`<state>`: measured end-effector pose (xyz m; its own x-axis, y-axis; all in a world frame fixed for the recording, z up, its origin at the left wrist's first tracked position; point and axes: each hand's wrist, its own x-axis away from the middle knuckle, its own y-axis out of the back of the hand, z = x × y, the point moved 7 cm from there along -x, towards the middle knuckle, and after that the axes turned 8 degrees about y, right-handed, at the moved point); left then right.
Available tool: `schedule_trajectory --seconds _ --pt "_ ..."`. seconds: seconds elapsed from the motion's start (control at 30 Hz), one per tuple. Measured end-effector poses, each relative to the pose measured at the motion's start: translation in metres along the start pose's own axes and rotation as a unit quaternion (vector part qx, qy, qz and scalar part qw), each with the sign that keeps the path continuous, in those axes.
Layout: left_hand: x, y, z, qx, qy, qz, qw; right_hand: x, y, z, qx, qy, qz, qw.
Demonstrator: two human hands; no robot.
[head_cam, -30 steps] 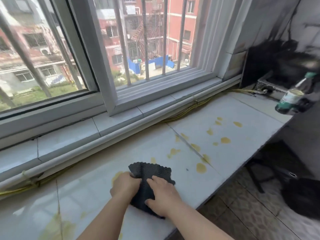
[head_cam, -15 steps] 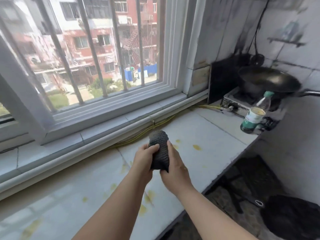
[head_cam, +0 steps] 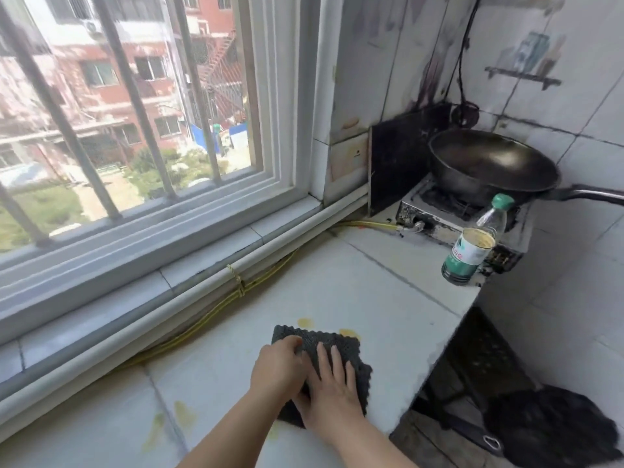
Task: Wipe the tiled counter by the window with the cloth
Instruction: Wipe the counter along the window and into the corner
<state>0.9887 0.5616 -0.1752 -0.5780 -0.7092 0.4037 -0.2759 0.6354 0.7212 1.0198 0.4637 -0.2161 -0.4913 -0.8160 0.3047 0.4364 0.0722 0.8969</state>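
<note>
Tiled counter (head_cam: 354, 288), cloth (head_cam: 341, 346) flat and squarish under left hand (head_cam: 278, 368), right hand (head_cam: 332, 393)

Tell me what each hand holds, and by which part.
The cloth lies on the counter. The right hand presses its middle with straight fingers; the left hand rests bent fingers on its left edge, grip unclear.

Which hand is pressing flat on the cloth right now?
The right hand, laid on the dark cloth with fingers straight and spread. The left hand differs: its fingers are curled, gripping the cloth near its left edge.
</note>
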Motion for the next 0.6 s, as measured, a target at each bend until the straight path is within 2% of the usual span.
schedule_trajectory --seconds 0.17,0.33,0.47,0.6 --pt "-0.027 -0.007 -0.036 0.027 -0.05 0.022 0.998 -0.033 0.016 -0.033 0.025 -0.051 0.001 0.998" --pt "-0.049 -0.016 -0.074 0.009 -0.103 -0.004 0.995 -0.07 0.042 -0.073 0.005 -0.074 0.025 0.997" --pt "-0.066 -0.021 -0.093 0.016 -0.103 -0.03 0.994 -0.095 0.052 -0.094 0.026 -0.056 0.033 0.998" --pt "-0.084 -0.021 -0.097 0.025 -0.067 -0.069 0.995 -0.139 0.075 -0.12 0.035 -0.026 0.026 0.999"
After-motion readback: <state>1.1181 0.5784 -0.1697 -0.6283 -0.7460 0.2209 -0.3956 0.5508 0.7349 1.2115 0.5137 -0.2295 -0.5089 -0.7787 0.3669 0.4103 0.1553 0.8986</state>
